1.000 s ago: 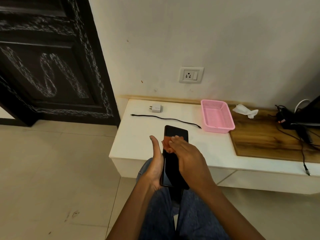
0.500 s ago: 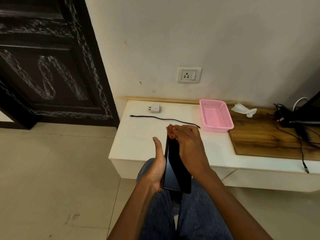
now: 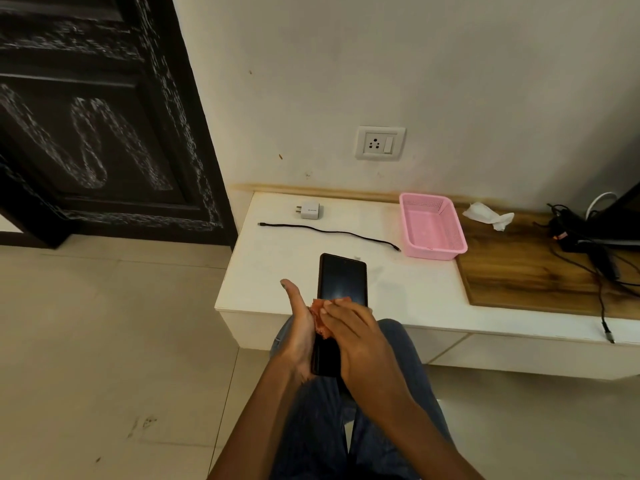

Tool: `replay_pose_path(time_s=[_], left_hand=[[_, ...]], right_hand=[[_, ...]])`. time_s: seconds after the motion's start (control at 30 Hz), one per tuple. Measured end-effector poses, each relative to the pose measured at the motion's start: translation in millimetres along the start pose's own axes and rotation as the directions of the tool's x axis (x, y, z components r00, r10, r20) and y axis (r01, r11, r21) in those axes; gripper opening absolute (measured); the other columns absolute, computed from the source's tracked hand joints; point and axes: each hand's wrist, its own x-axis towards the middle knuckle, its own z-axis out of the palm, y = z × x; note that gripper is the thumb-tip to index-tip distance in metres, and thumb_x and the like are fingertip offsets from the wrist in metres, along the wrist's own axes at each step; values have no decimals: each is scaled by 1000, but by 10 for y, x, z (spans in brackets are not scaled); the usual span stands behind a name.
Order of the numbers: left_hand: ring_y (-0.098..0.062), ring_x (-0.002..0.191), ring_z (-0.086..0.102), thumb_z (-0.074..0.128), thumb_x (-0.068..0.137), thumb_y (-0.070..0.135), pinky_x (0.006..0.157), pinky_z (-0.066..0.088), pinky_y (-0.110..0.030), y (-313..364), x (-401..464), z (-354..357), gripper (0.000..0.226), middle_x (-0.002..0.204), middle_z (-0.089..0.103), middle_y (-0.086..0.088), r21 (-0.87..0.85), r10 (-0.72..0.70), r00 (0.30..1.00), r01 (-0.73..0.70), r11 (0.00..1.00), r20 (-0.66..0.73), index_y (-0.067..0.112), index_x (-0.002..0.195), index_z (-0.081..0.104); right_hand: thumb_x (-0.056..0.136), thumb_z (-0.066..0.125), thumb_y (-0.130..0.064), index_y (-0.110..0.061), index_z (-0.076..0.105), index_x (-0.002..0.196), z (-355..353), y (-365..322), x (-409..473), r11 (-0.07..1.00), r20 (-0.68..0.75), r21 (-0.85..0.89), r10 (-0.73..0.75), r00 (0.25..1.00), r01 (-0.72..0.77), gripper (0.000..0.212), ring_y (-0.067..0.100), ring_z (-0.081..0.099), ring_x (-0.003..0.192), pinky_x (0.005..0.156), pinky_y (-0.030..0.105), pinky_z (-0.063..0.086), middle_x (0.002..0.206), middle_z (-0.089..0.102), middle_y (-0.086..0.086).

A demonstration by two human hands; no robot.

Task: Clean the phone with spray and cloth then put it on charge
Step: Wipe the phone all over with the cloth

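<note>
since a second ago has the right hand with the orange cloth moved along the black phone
Yes. The right hand and orange cloth slid down the black phone, toward the person, away from the pink basket.

A black phone (image 3: 341,282) meets an orange-red cloth (image 3: 320,317); at one o'clock sits a pink basket (image 3: 431,226) (lattice-patterned walls), at eleven a white charger (image 3: 309,210) and black cable (image 3: 329,232).

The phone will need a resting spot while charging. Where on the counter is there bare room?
Bare white top between the black cable and the front edge, left of the phone. Wooden board is bare in the middle. Crowded by the tangled wires at the far right.
</note>
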Motion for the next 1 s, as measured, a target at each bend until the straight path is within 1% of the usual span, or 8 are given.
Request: replay_pose_path(time_s=[0.1,0.2,0.27,0.43,0.67,0.77,0.83,1.0], left_hand=[[-26,81,73,16,58,93,64,59,-35,33,-8,46,103,89,75,-15,-8,21,1000,-21,1000,2,15,86,78],[-29,93,71,26,54,95,73,58,-40,69,-46,112,105,103,73,-16,-59,9,1000,-8,998,16,16,108,70],[-29,99,69,28,54,94,73,58,-38,70,-68,155,104,110,71,-16,-78,13,999,-9,997,48,19,117,62],[-25,98,69,31,51,91,68,59,-33,84,-75,180,101,108,72,-13,-78,42,996,-36,996,73,21,118,60],[-28,101,68,30,52,95,76,57,-40,33,-35,34,106,112,70,-15,-134,52,998,-48,990,27,19,118,62],[-27,84,73,24,44,97,66,59,-38,61,-5,-68,107,90,75,-15,-72,60,998,-63,995,-36,15,88,77],[-26,79,73,19,40,97,62,59,-34,88,6,-113,112,85,75,-16,-44,60,997,-61,997,-41,10,78,78],[-22,68,73,6,54,95,53,57,-29,85,-5,-109,111,74,74,-13,-37,65,998,-65,997,-14,11,61,78]], right_hand=[[80,64,9,5,58,119,-7,28,93,992,37,111,60,998,-63,39,25,48,123,109,16,26,127,55,12],[90,57,-4,0,52,127,-29,80,288,985,30,138,98,995,-101,37,10,39,124,106,2,14,134,48,8],[90,58,-6,-5,56,125,-69,156,449,997,-24,55,61,998,-59,36,7,40,122,104,7,24,131,55,6],[86,61,-6,-10,57,124,-81,248,704,999,-61,-32,39,997,-41,39,20,46,120,95,29,44,127,57,4],[79,67,-2,-7,63,114,-4,101,504,1000,-20,-27,-3,1000,2,35,21,54,111,93,20,39,117,64,7],[67,76,5,-1,66,107,24,-14,254,999,9,-15,-52,999,52,41,27,62,101,89,33,52,107,68,11],[60,80,9,0,68,105,58,-53,95,997,0,-42,-66,998,66,48,29,64,100,85,38,56,104,69,11],[66,75,12,-1,67,108,156,-36,-46,998,-27,-17,-60,998,59,45,25,62,107,89,31,53,110,67,11]])
